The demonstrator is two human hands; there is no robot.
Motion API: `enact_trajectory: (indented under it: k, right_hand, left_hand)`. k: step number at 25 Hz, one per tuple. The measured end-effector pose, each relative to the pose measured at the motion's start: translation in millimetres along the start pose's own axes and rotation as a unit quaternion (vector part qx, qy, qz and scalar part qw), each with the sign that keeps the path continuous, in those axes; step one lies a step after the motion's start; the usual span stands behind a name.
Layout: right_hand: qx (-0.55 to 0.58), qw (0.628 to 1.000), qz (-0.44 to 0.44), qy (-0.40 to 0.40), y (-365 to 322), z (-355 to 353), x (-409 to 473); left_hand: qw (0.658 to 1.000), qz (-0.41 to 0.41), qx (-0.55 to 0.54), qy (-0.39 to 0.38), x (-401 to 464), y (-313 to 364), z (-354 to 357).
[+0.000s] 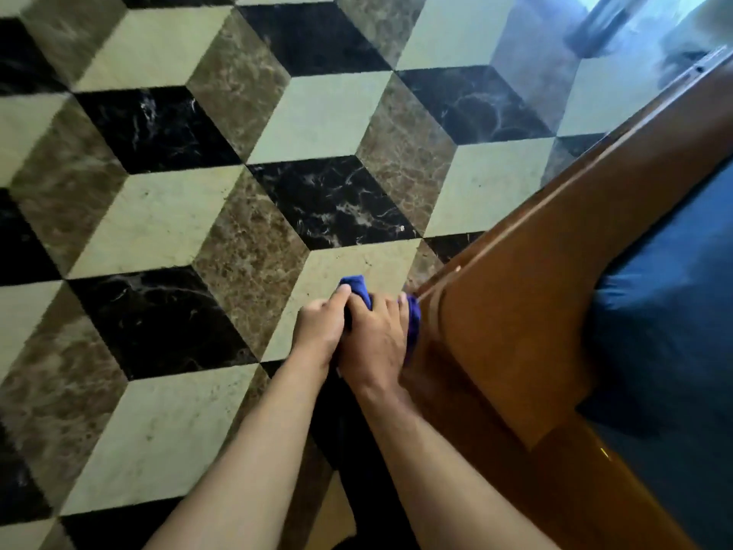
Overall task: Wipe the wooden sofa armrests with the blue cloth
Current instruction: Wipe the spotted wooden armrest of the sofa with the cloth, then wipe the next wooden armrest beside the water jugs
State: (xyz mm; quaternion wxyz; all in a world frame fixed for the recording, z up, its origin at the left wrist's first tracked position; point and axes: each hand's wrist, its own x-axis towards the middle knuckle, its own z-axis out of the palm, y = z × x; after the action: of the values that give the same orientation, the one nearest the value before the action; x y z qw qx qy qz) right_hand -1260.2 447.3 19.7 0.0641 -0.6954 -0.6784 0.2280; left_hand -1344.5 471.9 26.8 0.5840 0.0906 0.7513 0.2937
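Gripping the bunched blue cloth (412, 317) together, left hand (317, 331) and right hand (373, 343) press it against the wooden armrest (515, 311).

Floor (158, 216): cube-pattern marble tiles in black, brown and cream, left and far.
Cushion (666, 319): dark blue, right.

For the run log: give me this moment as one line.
stage: wiping | hands: left hand and right hand both grip blue cloth | contact: cloth against wooden armrest outer side | beside: blue cushion
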Motion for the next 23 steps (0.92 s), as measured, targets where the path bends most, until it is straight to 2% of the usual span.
enact_trajectory:
  k: [2,4,8,11,13,16,20,23]
  right_hand:
    - [0.191,0.98,0.046,-0.035,-40.8,-20.3,23.7]
    - [0.342,0.937,0.051,-0.049,-79.6,-48.4,56.8]
    - [0.479,0.874,0.009,-0.084,-143.1,-116.6,152.5]
    - [0.532,0.828,0.021,-0.175,-174.0,-162.6,232.4]
    - [0.568,0.801,0.035,-0.187,-192.6,-190.4,281.2]
    - [0.589,0.794,0.031,-0.148,-212.7,-227.7,340.4]
    - [0.574,0.816,0.051,-0.049,-216.5,-281.9,405.1]
    - [0.577,0.814,0.054,0.034,-195.5,-325.3,439.8]
  left_hand:
    - [0.999,-0.004,-0.051,0.011,5.3,47.4,-19.2]
    - [0.996,-0.006,-0.092,-0.007,4.8,100.1,-40.0]
    - [0.985,0.103,-0.127,-0.052,12.4,223.1,-65.7]
    - [0.978,0.166,-0.113,-0.062,26.3,316.8,-75.3]
    - [0.972,0.184,-0.104,-0.105,40.3,378.6,-76.1]
    - [0.958,0.204,-0.088,-0.184,58.0,457.9,-66.5]
    - [0.921,0.27,0.013,-0.281,80.9,564.2,-39.7]
    - [0.9,0.259,0.026,-0.349,87.3,622.2,2.5]
